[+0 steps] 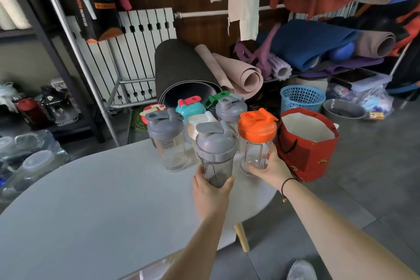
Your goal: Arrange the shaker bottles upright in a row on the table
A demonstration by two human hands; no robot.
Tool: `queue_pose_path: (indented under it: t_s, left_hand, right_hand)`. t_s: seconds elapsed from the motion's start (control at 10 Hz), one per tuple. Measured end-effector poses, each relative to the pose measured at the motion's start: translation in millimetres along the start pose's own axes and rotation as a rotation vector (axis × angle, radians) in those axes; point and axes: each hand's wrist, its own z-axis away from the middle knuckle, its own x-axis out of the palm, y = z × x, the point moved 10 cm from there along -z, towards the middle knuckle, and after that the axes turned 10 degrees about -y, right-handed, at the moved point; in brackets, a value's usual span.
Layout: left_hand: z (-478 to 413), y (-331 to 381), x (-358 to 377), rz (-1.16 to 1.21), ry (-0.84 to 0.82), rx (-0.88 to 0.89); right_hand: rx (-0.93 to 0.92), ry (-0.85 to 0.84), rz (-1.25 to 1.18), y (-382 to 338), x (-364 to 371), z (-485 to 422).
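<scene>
Several shaker bottles stand upright in a cluster at the far right end of the grey table (91, 200). My left hand (210, 193) grips the base of a smoky bottle with a grey lid (214, 143), the nearest one. My right hand (271, 169) wraps the lower part of a clear bottle with an orange lid (256, 129). Another grey-lid bottle (166, 134) stands to the left. Behind are a cream-lid bottle (200, 120), a teal-lid bottle (189, 107), a grey-lid bottle (230, 107), a red-and-yellow lid (151, 110) and a green lid (214, 98), partly hidden.
A red paper bag (309, 152) stands open just off the table's right edge. Beyond are a blue basket (302, 98), rolled mats (181, 70), a radiator and hanging clothes. Shelves with bottles are at the left. A wooden table leg (242, 236) shows below the edge.
</scene>
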Motion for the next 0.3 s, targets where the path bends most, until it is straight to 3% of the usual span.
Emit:
queue_pose_path:
  t_s: [0.3]
  left_hand:
    - [0.8,-1.2,0.0,-0.01,-0.05,-0.018]
  right_hand:
    - [0.054,-0.029,-0.056,8.9,2.1,3.7]
